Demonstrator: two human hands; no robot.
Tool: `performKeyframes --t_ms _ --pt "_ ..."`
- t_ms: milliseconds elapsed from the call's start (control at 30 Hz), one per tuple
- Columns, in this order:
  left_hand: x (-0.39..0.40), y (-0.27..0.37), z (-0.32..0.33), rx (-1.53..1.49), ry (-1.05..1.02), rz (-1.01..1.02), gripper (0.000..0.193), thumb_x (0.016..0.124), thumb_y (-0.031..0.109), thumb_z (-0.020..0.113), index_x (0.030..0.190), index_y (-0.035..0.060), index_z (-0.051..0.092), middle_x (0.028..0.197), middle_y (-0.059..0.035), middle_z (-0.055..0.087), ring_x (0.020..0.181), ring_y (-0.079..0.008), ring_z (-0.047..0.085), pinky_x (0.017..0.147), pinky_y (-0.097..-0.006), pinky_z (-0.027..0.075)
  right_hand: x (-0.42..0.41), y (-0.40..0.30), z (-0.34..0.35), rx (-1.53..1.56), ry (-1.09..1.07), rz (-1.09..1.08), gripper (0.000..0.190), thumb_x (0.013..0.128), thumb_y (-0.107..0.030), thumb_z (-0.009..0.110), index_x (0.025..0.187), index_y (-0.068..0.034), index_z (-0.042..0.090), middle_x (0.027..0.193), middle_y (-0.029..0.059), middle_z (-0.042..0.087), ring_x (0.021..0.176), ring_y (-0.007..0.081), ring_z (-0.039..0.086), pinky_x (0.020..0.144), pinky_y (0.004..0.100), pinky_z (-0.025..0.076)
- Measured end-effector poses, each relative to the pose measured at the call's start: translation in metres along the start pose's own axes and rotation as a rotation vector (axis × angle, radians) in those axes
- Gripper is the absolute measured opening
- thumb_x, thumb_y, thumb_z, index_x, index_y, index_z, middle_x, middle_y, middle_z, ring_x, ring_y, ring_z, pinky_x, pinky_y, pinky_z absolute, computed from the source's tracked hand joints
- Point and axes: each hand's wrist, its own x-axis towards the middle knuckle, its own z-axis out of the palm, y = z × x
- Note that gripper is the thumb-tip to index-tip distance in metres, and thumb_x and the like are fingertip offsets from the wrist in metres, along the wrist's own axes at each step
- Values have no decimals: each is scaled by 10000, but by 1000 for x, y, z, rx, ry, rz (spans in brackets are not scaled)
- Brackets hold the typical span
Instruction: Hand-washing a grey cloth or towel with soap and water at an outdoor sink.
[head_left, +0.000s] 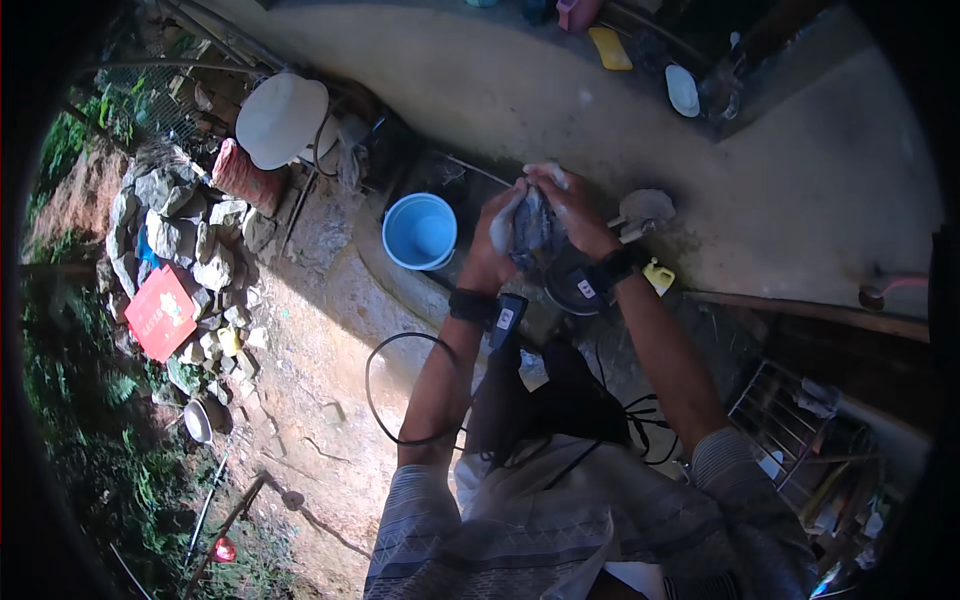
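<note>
My left hand (498, 238) and my right hand (574, 206) are raised in front of me, both gripping a wet, dark grey-blue item (531, 232), perhaps cloth; its exact kind cannot be made out. White suds cling to the fingers of each hand. Beneath the right wrist sits a dark round basin (570, 289), partly covered by that wrist and the item. A light-blue plastic bucket (421, 232) stands to the left of my left hand. To the right of my right wrist is a yellow plastic jug (658, 276) with a handle.
Behind the hands runs a concrete wall (480, 90). Stones (180, 232) are piled at left, with a red panel (161, 313) on them. A large pale round lid-like object (283, 120) stands at upper left. A metal rack (780, 420) is at right. A black cable (369, 379) loops beside my left forearm.
</note>
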Motion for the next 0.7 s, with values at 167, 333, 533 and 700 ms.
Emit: performKeyframes --t_ms 167,333,533,700 --pt "-23 10 24 -251 -41 -21 352 993 190 613 1293 9 588 1211 -90 656 1110 -176 634 964 -326 502 -14 -7 -25 258 -106 120 336 985 -296 639 1067 27 674 866 -4 687 721 108 583 683 299 500" --pt "-30 -11 21 -25 104 170 316 1028 227 552 1262 16 558 1142 -75 643 1029 -149 631 866 -297 533 -51 -45 3 -276 -149 -270 308 975 -268 635 1052 29 662 809 146 689 644 217 611 647 345 505" --pt "-19 -20 62 -101 307 120 280 1079 302 472 1023 64 609 893 4 620 794 -94 616 695 -275 517 -21 -22 0 -392 27 -202 315 970 -245 629 808 25 629 687 234 630 626 438 618 551 436 483" --pt "-18 -28 55 -193 166 114 184 1064 185 474 1105 39 578 975 -29 633 905 -112 623 773 -271 518 -29 -27 -3 -502 -27 -302 267 968 -226 631 863 20 639 744 235 643 741 439 653 618 419 504"
